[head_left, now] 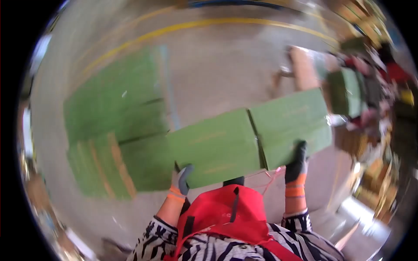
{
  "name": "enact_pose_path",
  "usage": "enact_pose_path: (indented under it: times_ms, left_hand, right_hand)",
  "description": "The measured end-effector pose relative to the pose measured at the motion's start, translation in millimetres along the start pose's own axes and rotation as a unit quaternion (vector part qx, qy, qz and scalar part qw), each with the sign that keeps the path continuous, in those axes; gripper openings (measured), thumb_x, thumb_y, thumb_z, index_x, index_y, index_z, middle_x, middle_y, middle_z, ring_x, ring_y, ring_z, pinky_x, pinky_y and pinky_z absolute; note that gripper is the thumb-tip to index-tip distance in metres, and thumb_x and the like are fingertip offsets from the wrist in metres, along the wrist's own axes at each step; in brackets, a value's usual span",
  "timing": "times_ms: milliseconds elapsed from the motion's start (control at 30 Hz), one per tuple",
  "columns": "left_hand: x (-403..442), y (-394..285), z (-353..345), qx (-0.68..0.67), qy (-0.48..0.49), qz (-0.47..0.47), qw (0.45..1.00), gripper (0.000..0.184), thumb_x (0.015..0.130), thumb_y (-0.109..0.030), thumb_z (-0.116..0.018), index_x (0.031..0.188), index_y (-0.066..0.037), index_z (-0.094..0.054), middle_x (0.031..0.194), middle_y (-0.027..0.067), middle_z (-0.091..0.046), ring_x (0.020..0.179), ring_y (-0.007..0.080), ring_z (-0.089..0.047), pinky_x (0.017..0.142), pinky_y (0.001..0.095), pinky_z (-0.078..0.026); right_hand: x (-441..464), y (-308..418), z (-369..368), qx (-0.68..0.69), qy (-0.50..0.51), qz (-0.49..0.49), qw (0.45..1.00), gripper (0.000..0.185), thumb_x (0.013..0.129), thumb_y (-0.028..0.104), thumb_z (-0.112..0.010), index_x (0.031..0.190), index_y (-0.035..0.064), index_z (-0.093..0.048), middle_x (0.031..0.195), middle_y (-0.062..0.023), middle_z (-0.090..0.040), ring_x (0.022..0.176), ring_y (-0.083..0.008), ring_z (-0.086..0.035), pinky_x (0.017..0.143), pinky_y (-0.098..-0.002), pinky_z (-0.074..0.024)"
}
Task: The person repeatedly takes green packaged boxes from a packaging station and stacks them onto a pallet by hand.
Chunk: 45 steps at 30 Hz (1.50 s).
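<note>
Two long green cartons lie end to end in front of me, a left carton (213,145) and a right carton (291,126), with a narrow dark gap between them. My left hand (180,177), in a grey glove with an orange cuff, grips the near edge of the left carton. My right hand (297,164), also gloved, grips the near edge of the right carton, its thumb on the top face. The fingers beneath both cartons are hidden. A pink strap (271,179) hangs below the right carton's near edge.
More green cartons (117,100) stand grouped at the left, some with brown tape (121,167). At right, a person (363,71) is beside another green carton (344,91). Brown boxes (376,187) are piled farther right. A yellow line (209,21) crosses the floor.
</note>
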State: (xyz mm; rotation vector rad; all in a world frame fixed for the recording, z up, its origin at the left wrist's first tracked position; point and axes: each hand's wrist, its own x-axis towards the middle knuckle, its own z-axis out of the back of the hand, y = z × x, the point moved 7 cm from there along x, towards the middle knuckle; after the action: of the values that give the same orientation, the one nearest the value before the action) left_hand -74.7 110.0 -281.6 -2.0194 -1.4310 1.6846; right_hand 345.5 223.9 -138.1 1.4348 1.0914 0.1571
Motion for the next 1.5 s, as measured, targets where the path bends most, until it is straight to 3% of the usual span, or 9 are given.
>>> enact_pose_path:
  times_ms: [200, 400, 700, 1033, 1100, 1167, 1267, 1333, 1500]
  left_hand:
    - [-110, 29, 178, -0.080, -0.125, -0.089, 0.985, 0.044, 0.087, -0.006, -0.052, 0.129, -0.002, -0.039, 0.121, 0.0091, -0.051, 0.106, 0.0187, -0.054, 0.088, 0.0296, -0.046]
    - [-168, 79, 324, -0.362, -0.287, -0.172, 0.870, 0.047, 0.090, -0.007, -0.050, 0.134, -0.009, -0.033, 0.121, 0.0129, -0.050, 0.108, 0.0248, -0.054, 0.085, 0.0375, -0.050]
    - [-93, 157, 432, -0.485, -0.337, -0.183, 0.786, 0.051, 0.088, -0.015, -0.057, 0.132, -0.011, -0.034, 0.122, 0.0097, -0.048, 0.104, 0.0223, -0.053, 0.081, 0.0367, -0.051]
    - [-76, 183, 460, -0.438, -0.273, -0.141, 0.845, 0.042, 0.090, -0.017, -0.053, 0.128, -0.008, -0.038, 0.119, 0.0064, -0.049, 0.105, 0.0202, -0.052, 0.090, 0.0369, -0.045]
    - [-72, 190, 473, -0.233, -0.259, -0.135, 0.928, 0.040, 0.089, -0.020, -0.054, 0.126, -0.007, -0.045, 0.120, 0.0065, -0.052, 0.111, 0.0217, -0.050, 0.095, 0.0372, -0.041]
    - [-61, 236, 500, -0.407, -0.140, -0.160, 0.888, 0.044, 0.090, -0.024, -0.054, 0.129, -0.006, -0.044, 0.128, 0.0076, -0.049, 0.115, 0.0230, -0.047, 0.099, 0.0379, -0.038]
    - [-116, 130, 443, -0.012, -0.578, -0.089, 0.811, 0.051, 0.090, -0.021, -0.054, 0.134, -0.002, -0.036, 0.134, 0.0113, -0.043, 0.119, 0.0253, -0.044, 0.102, 0.0365, -0.035]
    - [-113, 63, 361, 0.152, -0.636, -0.125, 0.746, 0.056, 0.091, -0.019, -0.054, 0.137, 0.000, -0.030, 0.138, 0.0138, -0.039, 0.122, 0.0268, -0.042, 0.104, 0.0355, -0.033]
    - [48, 48, 113, 0.144, -0.160, -0.165, 0.962, 0.062, 0.090, -0.020, -0.054, 0.139, 0.003, -0.023, 0.144, 0.0160, -0.028, 0.128, 0.0259, -0.034, 0.106, 0.0341, -0.030]
  right_hand:
    - [-73, -190, -108, -0.125, 0.165, -0.112, 0.972, 0.051, 0.087, 0.021, -0.062, 0.130, 0.0119, -0.035, 0.121, -0.0065, -0.049, 0.106, -0.0192, -0.051, 0.089, -0.0353, -0.0455]
    - [-180, -456, -254, -0.302, 0.353, -0.241, 0.852, 0.065, 0.077, 0.023, -0.074, 0.127, 0.0074, -0.034, 0.116, -0.0117, -0.056, 0.101, -0.0222, -0.057, 0.081, -0.0370, -0.0490]
    - [-279, -608, -385, -0.398, 0.511, -0.167, 0.743, 0.075, 0.078, 0.026, -0.073, 0.137, 0.0141, -0.029, 0.118, -0.0080, -0.055, 0.099, -0.0172, -0.058, 0.079, -0.0324, -0.0505]
    - [-250, -631, -358, -0.438, 0.481, -0.195, 0.734, 0.055, 0.079, 0.033, -0.070, 0.121, 0.0122, -0.042, 0.101, -0.0039, -0.062, 0.084, -0.0158, -0.061, 0.062, -0.0335, -0.0523]
    - [-232, -644, -343, -0.457, 0.446, -0.225, 0.736, 0.071, 0.079, 0.035, -0.071, 0.134, 0.0115, -0.033, 0.112, -0.0110, -0.058, 0.094, -0.0214, -0.059, 0.069, -0.0397, -0.0520]
    - [-215, -649, -327, -0.483, 0.474, -0.126, 0.726, 0.086, 0.078, 0.037, -0.070, 0.142, 0.0095, -0.020, 0.124, -0.0200, -0.051, 0.107, -0.0297, -0.056, 0.081, -0.0419, -0.0499]
    - [-214, -559, -284, -0.395, 0.514, -0.012, 0.761, 0.083, 0.080, 0.032, -0.070, 0.142, 0.0074, -0.021, 0.126, -0.0252, -0.049, 0.113, -0.0322, -0.054, 0.090, -0.0362, -0.0466]
    - [-196, -453, -244, -0.444, 0.487, -0.052, 0.750, 0.074, 0.082, 0.027, -0.068, 0.140, 0.0063, -0.028, 0.124, -0.0229, -0.051, 0.110, -0.0308, -0.055, 0.090, -0.0350, -0.0463]
    - [-27, -228, -25, -0.342, 0.186, -0.009, 0.921, 0.058, 0.085, 0.022, -0.064, 0.135, 0.0078, -0.039, 0.119, -0.0119, -0.056, 0.103, -0.0232, -0.057, 0.086, -0.0366, -0.0477]
